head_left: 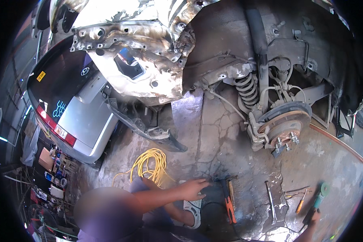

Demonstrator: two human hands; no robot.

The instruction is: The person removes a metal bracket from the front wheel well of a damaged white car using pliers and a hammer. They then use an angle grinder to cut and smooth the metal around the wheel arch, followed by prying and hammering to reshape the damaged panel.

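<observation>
The right grip [315, 216] is closed round the dark rear end of a green grinder [322, 193], whose head points ahead of it on the floor. An orange-handled screwdriver [300, 205] lies just left of that grip. The left grip [194, 188] is loosely spread beside a shoe [195, 213]. Far left of it, a box's [56, 191] contents are indiscernible.

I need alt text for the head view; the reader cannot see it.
The right hand grips a green power tool beside an orange-handled screwdriver on a cracked floor; the left hand is near a light shoe. Beyond are an exposed wheel hub, yellow cable coil and silver vehicle.
</observation>
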